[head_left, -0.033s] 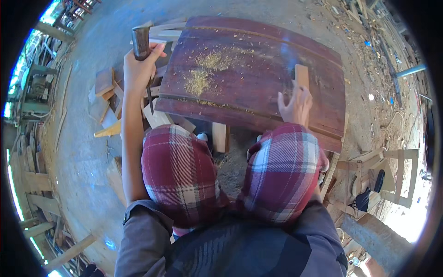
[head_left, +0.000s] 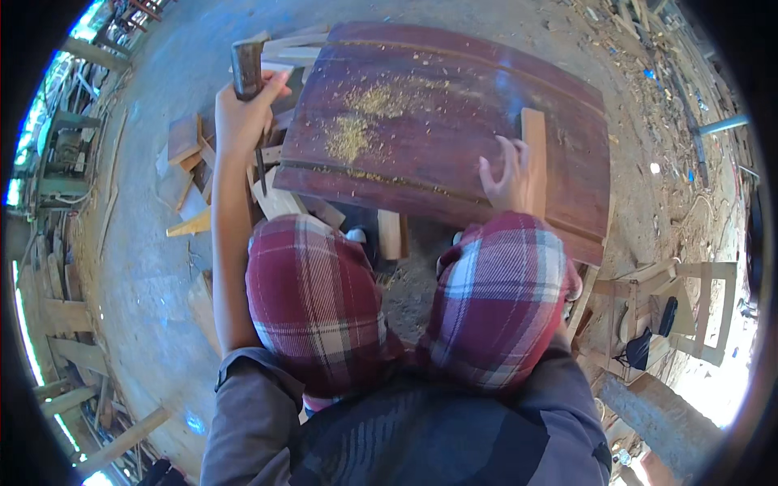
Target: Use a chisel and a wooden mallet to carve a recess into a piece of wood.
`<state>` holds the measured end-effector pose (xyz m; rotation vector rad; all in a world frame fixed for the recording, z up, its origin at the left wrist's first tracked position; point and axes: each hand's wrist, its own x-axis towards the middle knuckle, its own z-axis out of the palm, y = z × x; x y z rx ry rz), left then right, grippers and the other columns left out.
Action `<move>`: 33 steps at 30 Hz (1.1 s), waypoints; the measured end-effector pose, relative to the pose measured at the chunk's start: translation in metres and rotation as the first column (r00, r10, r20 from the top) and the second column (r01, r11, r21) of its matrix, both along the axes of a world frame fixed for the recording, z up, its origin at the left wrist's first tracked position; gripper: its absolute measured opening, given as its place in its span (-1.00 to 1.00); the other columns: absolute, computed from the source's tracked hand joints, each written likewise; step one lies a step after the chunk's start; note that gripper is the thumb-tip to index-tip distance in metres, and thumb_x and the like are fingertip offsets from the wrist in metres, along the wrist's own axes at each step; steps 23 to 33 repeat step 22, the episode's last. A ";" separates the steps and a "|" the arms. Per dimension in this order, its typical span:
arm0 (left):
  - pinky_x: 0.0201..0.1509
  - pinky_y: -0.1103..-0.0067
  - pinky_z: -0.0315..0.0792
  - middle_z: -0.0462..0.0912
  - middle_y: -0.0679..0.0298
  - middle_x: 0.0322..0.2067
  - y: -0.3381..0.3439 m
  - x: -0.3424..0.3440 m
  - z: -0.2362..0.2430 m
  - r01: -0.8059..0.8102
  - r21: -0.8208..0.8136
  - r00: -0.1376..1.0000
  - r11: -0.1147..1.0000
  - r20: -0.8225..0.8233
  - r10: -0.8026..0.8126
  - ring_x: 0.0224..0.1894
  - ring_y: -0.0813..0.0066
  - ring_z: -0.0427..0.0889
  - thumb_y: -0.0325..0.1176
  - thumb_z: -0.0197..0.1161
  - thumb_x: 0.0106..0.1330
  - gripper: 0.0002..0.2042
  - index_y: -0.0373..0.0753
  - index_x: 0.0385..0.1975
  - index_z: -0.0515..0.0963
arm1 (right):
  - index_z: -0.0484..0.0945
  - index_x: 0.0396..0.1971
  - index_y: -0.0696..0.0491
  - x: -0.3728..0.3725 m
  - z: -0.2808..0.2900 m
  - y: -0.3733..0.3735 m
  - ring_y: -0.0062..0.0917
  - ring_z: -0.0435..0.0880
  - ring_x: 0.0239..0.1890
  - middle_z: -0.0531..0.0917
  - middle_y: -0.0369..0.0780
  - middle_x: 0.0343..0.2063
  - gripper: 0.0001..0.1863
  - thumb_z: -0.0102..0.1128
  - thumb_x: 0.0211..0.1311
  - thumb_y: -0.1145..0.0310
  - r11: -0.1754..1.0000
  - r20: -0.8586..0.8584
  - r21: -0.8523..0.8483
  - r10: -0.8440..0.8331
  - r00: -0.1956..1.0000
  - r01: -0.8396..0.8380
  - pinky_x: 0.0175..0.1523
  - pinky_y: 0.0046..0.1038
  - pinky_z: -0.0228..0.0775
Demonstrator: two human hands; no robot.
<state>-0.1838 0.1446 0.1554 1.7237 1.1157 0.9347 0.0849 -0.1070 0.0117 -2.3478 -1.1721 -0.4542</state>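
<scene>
My left hand [head_left: 245,113] is closed around the wooden handle of a chisel [head_left: 247,69], raised beside the left end of a low dark red-brown wooden table [head_left: 438,105]. The chisel's narrow dark blade points down past my wrist. On the right part of the tabletop lies a pale wooden strip [head_left: 534,128], its long side running away from me. My right hand [head_left: 512,180] is at the strip's left side, fingers bent and spread apart. Whether the palm touches the strip cannot be made out. My right knee hides the wrist.
Sawdust [head_left: 356,134] is scattered over the table's left half. Offcuts [head_left: 185,142] are heaped on the floor at its left. An upright wood piece [head_left: 391,235] stands between my knees. A wooden frame [head_left: 701,312] sits at the right, with a black item on it.
My right hand has shifted slightly left and toward me, its fingers spreading away from the strip, and more of the strip shows. My left hand still holds the chisel.
</scene>
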 end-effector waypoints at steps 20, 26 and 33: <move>-0.52 0.67 0.25 0.40 0.47 -0.65 -0.022 0.000 -0.057 0.405 -0.446 0.639 0.798 -0.486 -0.596 -0.62 0.70 0.36 -0.07 0.42 0.10 -0.67 -0.20 -0.46 0.52 | 0.61 -0.30 0.05 0.005 -0.030 -0.028 -0.61 0.61 -0.48 0.64 -0.27 -0.55 -0.85 0.14 0.29 0.30 0.936 -0.946 0.023 0.134 0.294 -0.352 -0.32 -0.56 0.43; -0.51 0.67 0.27 0.44 0.46 -0.65 -0.035 -0.015 -0.086 0.384 -0.609 0.517 0.694 -0.482 -0.708 -0.61 0.69 0.40 -0.07 0.44 0.07 -0.66 -0.21 -0.44 0.54 | 0.63 -0.26 0.01 -0.003 0.001 -0.024 -0.57 0.64 -0.42 0.67 -0.25 -0.50 -0.84 0.15 0.29 0.29 0.819 -0.998 -0.065 -0.056 0.034 -0.570 -0.27 -0.57 0.45; -0.51 0.67 0.27 0.44 0.46 -0.65 -0.035 -0.015 -0.086 0.384 -0.609 0.517 0.694 -0.482 -0.708 -0.61 0.69 0.40 -0.07 0.44 0.07 -0.66 -0.21 -0.44 0.54 | 0.63 -0.26 0.01 -0.003 0.001 -0.024 -0.57 0.64 -0.42 0.67 -0.25 -0.50 -0.84 0.15 0.29 0.29 0.819 -0.998 -0.065 -0.056 0.034 -0.570 -0.27 -0.57 0.45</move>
